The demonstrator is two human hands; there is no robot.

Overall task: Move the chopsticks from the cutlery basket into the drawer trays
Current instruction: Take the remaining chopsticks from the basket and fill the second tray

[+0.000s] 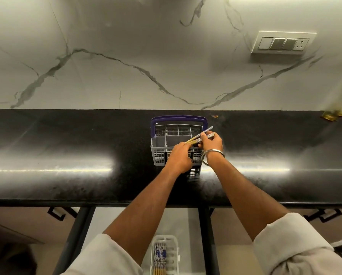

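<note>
- Your left hand [179, 155] is curled over the near rim of the grey plastic cutlery basket with the purple handle [158, 153], and its fingers are wrapped round the plain wooden tips of a small bundle of chopsticks with blue-and-white patterned tops [198, 136].
- Your right hand [211, 142] pinches the patterned top ends of the same bundle between thumb and fingertips; a metal bangle [212, 157] hangs at that wrist.
- The bundle sits just above the right half of the basket. Its long axis runs from near-left to far-right, plain tips toward your left hand and patterned tops pointing far-right past the basket's rim.
- The basket stands on the black polished stone countertop [67, 155], near the middle, with the white veined marble wall [126, 66] behind it.
- The white plastic drawer tray [173, 253] lies well below and nearer to you than the basket, between your forearms, and already holds several chopsticks laid with their long axis running near to far.
- Judging from this, the bundle must come back toward you and down, and turn until it lines up with the tray's near-far slot. Both hands are on it, so either can carry; the right holds the end to lead with.
</note>
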